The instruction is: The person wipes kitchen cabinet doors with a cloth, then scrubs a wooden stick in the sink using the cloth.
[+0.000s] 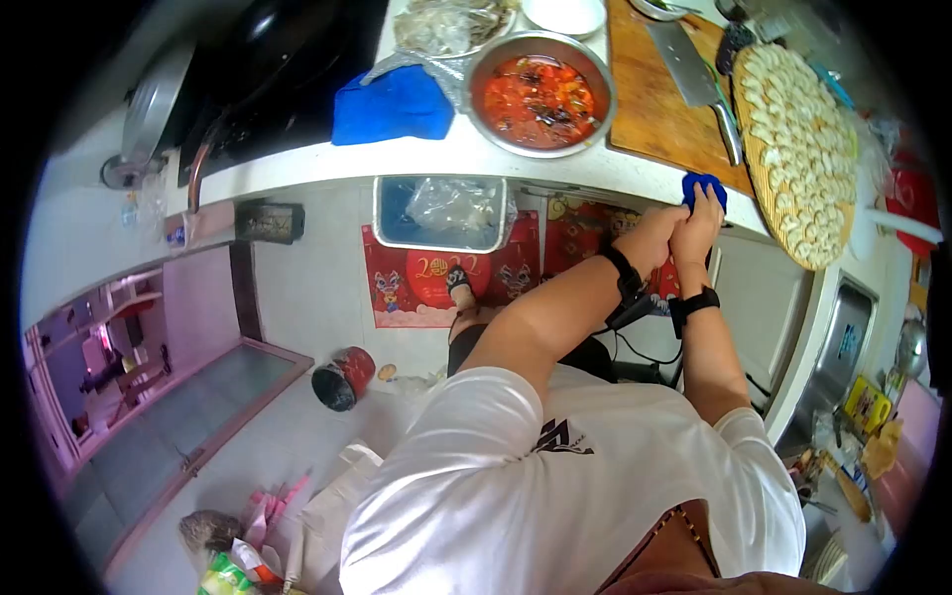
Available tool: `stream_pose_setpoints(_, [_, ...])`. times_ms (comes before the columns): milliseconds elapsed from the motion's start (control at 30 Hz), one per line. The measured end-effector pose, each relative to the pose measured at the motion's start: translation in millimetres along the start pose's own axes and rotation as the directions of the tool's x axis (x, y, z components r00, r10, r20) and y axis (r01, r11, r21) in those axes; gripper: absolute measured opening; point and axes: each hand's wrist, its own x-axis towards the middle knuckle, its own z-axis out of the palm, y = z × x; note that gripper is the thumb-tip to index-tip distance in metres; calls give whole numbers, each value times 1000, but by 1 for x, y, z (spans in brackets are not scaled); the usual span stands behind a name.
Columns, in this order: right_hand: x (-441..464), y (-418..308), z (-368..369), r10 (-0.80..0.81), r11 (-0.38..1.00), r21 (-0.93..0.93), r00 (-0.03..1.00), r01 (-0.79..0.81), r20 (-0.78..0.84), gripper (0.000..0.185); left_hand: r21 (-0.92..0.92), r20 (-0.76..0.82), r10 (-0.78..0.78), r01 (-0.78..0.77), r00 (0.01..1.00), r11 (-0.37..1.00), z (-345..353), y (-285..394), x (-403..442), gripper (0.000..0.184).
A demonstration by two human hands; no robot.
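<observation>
One small blue cloth lies bunched at the front edge of the bench, just on my side of the cutting board, and it shows me no clear long axis. My right hand is the nearer, reaching forward with its fingers laid over the cloth, though whether they grasp it or merely press I can't tell. My left hand comes in slantwise on the left, farther from the board and touching the right hand, its fingers too hidden to read as clenched or released.
</observation>
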Motion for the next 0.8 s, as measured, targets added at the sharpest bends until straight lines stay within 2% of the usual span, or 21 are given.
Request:
stream_pose_setpoints(33, [0, -2, 3, -8, 1000, -18, 1000, 8, -13, 42, -4, 2, 20, -20, 1000, 1000, 3, 8, -8, 14])
stream_pose_setpoints(100, [0, -8, 4, 15, 1000, -16, 1000, -15, 12, 42, 5, -75, -34, 34, 997, 999, 3, 20, -25, 18])
stream_pose_setpoints(267, [-6, -41, 15, -59, 998, 22, 997, 58, 44, 41, -29, -21, 8, -9, 1000, 1000, -19, 39, -46, 18])
stream_pose_setpoints(300, [-7, -59, 15, -49, 998, 42, 996, 46, 70, 42, -31, -14, 15, -16, 1000, 999, -24, 47, -54, 18])
stream_pose_setpoints(500, [-20, -161, 40, -175, 969, 200, 977, 148, 120, 44, -41, -222, 77, -88, 972, 995, -65, 109, -114, 14])
stream_pose_setpoints(533, [-24, -178, 45, -197, 960, 224, 974, 168, 114, 45, 0, -249, 76, -79, 966, 997, -77, 121, -122, 13])
stream_pose_setpoints(633, [-34, -224, 62, -185, 953, 260, 977, 153, 106, 45, -26, -193, 133, -141, 972, 990, -102, 151, -151, 13])
stream_pose_setpoints(800, [-47, -282, 78, -262, 913, 341, 963, 226, 65, 46, -61, -269, 157, -180, 950, 982, -133, 186, -190, 19])
